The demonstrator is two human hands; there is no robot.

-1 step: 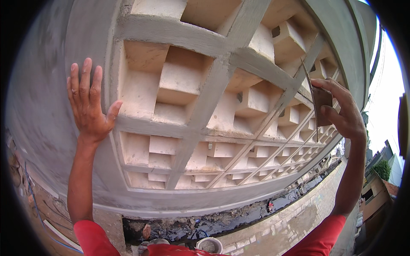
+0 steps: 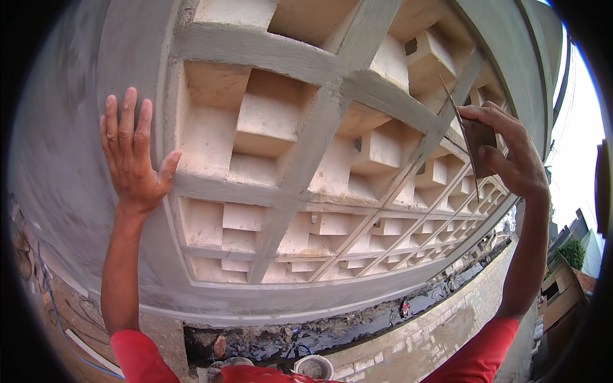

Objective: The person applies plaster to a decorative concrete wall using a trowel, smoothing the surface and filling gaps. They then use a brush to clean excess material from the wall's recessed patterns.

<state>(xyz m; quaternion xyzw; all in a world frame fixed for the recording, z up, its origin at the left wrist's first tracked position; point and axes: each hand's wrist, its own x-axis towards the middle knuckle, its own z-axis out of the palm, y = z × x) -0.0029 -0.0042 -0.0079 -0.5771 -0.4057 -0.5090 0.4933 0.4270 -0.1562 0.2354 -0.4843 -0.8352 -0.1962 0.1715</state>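
Observation:
My left hand [image 2: 135, 163] lies flat against the grey plastered wall [image 2: 70, 153], fingers stretched upward and thumb at the edge of the block panel. My right hand [image 2: 520, 150] grips a plastering trowel [image 2: 479, 143] by its brown handle part. Its thin blade shows nearly edge-on, tilted, in front of the panel's right part; whether it touches the wall I cannot tell. Between my hands spreads a grid of cream ventilation blocks [image 2: 207, 127], each recessed with a jutting box shape. Grey mortar strips [image 2: 310, 147] run between the blocks.
Below the wall runs a ditch [image 2: 377, 327] with dark water and rubble. A bucket [image 2: 314, 367] with grey contents stands by its near side. A paved path [image 2: 440, 329] follows it to the right. At lower left a blue hose [image 2: 52, 313] crosses the ground.
My right hand has turned slightly, and the trowel's top edge leans a little further left and up. My left hand stays in place.

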